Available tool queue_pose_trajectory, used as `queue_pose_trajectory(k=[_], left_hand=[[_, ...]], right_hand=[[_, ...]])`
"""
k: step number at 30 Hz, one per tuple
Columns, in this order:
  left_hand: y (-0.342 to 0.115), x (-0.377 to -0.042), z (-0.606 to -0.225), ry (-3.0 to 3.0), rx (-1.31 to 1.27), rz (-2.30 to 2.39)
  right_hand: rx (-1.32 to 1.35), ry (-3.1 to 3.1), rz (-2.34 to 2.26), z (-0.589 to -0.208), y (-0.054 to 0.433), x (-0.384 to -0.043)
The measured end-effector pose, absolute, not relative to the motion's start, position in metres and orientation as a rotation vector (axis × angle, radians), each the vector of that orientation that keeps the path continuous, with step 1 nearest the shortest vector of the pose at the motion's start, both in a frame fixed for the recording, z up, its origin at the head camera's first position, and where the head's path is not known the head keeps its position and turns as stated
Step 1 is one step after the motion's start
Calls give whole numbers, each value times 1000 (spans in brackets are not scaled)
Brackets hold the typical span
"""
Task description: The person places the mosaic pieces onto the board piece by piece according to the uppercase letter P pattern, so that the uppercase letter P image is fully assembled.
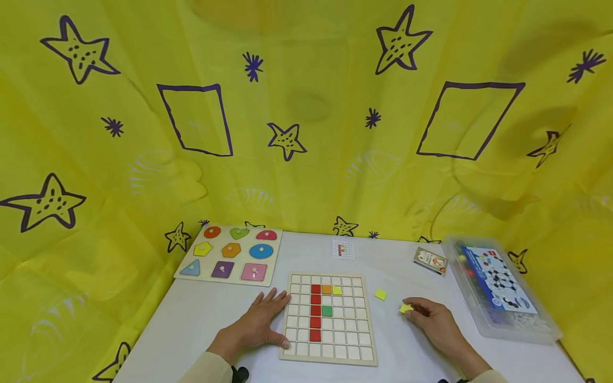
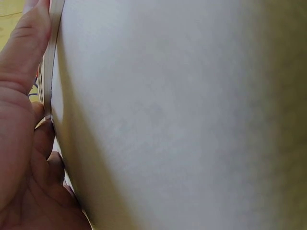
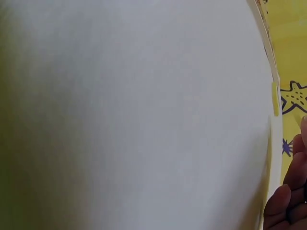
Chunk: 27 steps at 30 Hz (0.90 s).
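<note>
A wooden grid board (image 1: 347, 360) lies flat on the white table. My left hand (image 1: 256, 325) rests at its left side, fingers spread and thumb on the lower left edge; the left wrist view shows the thumb (image 2: 26, 52) along that edge. On the grid are a column of red tiles (image 1: 315, 311), an orange tile (image 1: 326, 289), a yellow tile (image 1: 337, 290) and a green tile (image 1: 327, 311). Right of the board, my right hand (image 1: 438, 325) pinches a yellow tile (image 1: 405, 308) between thumb and fingers. Another loose yellow tile (image 1: 380, 294) lies nearer the board.
A small pattern card (image 1: 342, 250) lies behind the board. At the back left is a shape puzzle (image 1: 215, 266) with knobbed pieces. A card box (image 1: 430, 260) and a clear plastic case (image 1: 517, 330) are on the right. A yellow curtain (image 1: 306, 181) surrounds the table.
</note>
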<state>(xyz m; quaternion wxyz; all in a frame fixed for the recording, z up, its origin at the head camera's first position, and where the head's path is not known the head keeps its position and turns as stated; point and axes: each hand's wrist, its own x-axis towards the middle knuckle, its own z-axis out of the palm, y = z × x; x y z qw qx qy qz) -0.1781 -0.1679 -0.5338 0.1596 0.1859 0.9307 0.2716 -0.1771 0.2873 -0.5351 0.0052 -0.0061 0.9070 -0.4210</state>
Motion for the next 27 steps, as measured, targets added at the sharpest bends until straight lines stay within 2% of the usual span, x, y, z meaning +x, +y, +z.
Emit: queue_pose_trajectory(k=[9,27], left_hand=[[-167,-178,-535,2665,531,760],[-168,-177,-534,2672,524,758]], right_hand=[[-150,2856,-1472,-530,270,-181],[-159,2632,-1749,-508,211,-196]])
